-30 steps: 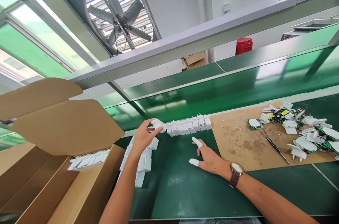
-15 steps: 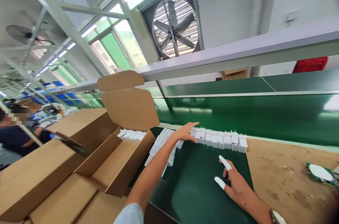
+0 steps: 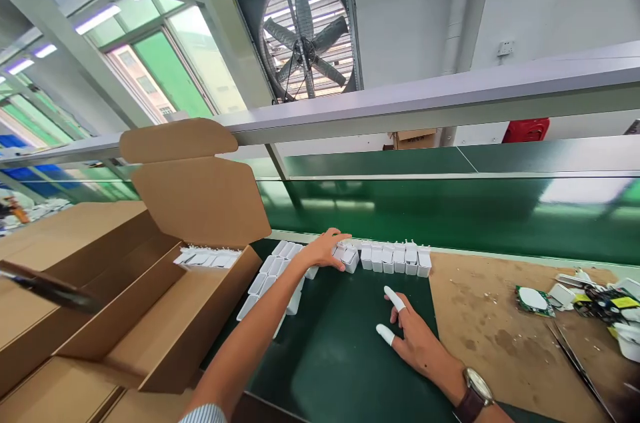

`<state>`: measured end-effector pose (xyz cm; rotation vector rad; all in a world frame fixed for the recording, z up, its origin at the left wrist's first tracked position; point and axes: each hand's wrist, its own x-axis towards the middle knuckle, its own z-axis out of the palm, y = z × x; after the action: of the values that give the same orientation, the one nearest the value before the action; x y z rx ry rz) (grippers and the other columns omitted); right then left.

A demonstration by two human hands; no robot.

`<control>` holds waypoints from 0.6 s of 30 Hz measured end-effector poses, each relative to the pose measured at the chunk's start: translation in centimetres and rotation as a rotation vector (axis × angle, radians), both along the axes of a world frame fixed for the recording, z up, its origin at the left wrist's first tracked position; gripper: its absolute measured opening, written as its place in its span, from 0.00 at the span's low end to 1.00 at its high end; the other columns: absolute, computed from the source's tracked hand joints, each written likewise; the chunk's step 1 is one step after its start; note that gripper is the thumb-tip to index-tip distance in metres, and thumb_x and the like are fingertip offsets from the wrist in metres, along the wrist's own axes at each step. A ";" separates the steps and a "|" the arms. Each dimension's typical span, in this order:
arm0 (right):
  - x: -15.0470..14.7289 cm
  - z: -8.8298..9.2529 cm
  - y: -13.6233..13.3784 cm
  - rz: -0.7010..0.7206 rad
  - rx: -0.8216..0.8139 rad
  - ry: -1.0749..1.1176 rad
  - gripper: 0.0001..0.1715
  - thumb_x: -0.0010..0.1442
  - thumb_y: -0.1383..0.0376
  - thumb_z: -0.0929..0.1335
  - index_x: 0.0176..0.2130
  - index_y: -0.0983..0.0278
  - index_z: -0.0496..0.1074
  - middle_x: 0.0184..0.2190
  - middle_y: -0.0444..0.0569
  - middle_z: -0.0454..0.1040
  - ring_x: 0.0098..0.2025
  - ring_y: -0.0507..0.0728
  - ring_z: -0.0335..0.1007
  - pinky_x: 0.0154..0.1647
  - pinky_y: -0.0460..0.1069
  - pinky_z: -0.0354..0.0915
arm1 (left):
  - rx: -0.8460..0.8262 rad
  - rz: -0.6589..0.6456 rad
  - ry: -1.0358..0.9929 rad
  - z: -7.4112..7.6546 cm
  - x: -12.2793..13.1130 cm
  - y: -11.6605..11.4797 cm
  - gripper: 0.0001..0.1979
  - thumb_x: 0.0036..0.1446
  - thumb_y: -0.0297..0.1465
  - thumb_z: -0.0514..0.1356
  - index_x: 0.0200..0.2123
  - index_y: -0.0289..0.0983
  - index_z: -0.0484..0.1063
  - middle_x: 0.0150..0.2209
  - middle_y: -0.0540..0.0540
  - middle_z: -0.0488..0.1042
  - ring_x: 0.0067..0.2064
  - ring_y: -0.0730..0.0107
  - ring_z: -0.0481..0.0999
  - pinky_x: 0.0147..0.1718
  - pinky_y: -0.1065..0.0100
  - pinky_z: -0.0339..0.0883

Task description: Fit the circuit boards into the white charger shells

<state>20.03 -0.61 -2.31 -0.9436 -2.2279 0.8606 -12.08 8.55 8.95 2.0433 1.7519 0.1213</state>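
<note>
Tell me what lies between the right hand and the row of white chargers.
Head view: only bare green bench top separates the right hand from the row of white chargers.

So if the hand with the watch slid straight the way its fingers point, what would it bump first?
Probably the row of white plugs, beside the left hand; only bare green mat lies between it and the right hand, though depth is unclear.

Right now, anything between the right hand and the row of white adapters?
Nothing visible: only bare green mat lies between the right hand and the row of white adapters. The left hand rests on the row's left end.
</note>
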 end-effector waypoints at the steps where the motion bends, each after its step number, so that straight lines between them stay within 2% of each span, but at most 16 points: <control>1: 0.0 0.1 0.0 0.005 0.004 -0.001 0.33 0.70 0.60 0.64 0.69 0.57 0.50 0.43 0.47 0.65 0.31 0.54 0.62 0.33 0.51 0.69 | 0.007 0.048 0.001 0.0 0.3 -0.6 0.59 0.40 0.52 0.74 0.72 0.48 0.53 0.71 0.37 0.56 0.66 0.41 0.67 0.60 0.56 0.64; 3: 0.0 0.2 -0.1 0.011 0.008 0.001 0.36 0.70 0.59 0.63 0.71 0.57 0.48 0.43 0.47 0.65 0.31 0.54 0.63 0.33 0.51 0.69 | 0.025 0.150 0.006 -0.3 1.3 -1.6 0.67 0.42 0.56 0.71 0.76 0.44 0.38 0.73 0.30 0.49 0.67 0.37 0.66 0.58 0.52 0.65; 5: 0.0 0.2 0.0 0.009 0.009 0.007 0.38 0.71 0.58 0.63 0.72 0.56 0.45 0.43 0.48 0.66 0.31 0.54 0.63 0.33 0.51 0.70 | 0.050 0.238 0.007 -0.7 2.7 -2.1 0.69 0.43 0.55 0.70 0.76 0.38 0.31 0.72 0.25 0.50 0.67 0.33 0.65 0.58 0.48 0.64; 8: 0.1 -0.6 0.2 -0.004 0.004 0.024 0.38 0.71 0.58 0.64 0.73 0.55 0.46 0.43 0.48 0.67 0.33 0.54 0.66 0.36 0.52 0.71 | 0.099 0.343 -0.011 -1.4 4.7 -2.2 0.69 0.43 0.45 0.71 0.75 0.33 0.29 0.68 0.21 0.56 0.67 0.29 0.63 0.60 0.45 0.60; 11: 0.5 -2.0 0.7 -0.019 -0.005 0.041 0.36 0.70 0.58 0.63 0.72 0.57 0.49 0.44 0.49 0.68 0.35 0.55 0.67 0.38 0.52 0.72 | 0.164 0.406 -0.066 -1.3 5.6 -2.4 0.68 0.41 0.36 0.70 0.75 0.32 0.30 0.66 0.23 0.60 0.66 0.32 0.64 0.62 0.47 0.58; 14: 1.0 -3.4 1.5 -0.039 -0.070 0.023 0.33 0.66 0.59 0.65 0.67 0.58 0.58 0.43 0.50 0.71 0.38 0.57 0.70 0.41 0.52 0.74 | 0.253 0.434 -0.151 0.2 4.4 -3.9 0.67 0.42 0.35 0.69 0.75 0.34 0.28 0.68 0.29 0.59 0.66 0.42 0.65 0.63 0.53 0.61; 16: 1.4 -4.3 2.2 -0.063 -0.136 -0.006 0.32 0.63 0.59 0.67 0.64 0.58 0.62 0.41 0.49 0.72 0.38 0.57 0.72 0.42 0.52 0.74 | 0.378 0.436 -0.243 2.3 2.2 -6.0 0.66 0.44 0.36 0.69 0.76 0.37 0.27 0.69 0.33 0.57 0.67 0.46 0.63 0.63 0.55 0.62; 18: 1.8 -5.1 2.8 -0.076 -0.185 -0.019 0.32 0.61 0.58 0.68 0.63 0.58 0.64 0.41 0.49 0.73 0.38 0.58 0.73 0.43 0.52 0.74 | 0.560 0.448 -0.301 4.9 -1.2 -8.7 0.66 0.45 0.35 0.69 0.76 0.41 0.26 0.71 0.36 0.55 0.69 0.46 0.61 0.65 0.53 0.60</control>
<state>21.79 2.23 -7.38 -1.1179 -2.1405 1.0404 -13.29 -0.13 13.89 1.7876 2.0964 1.1045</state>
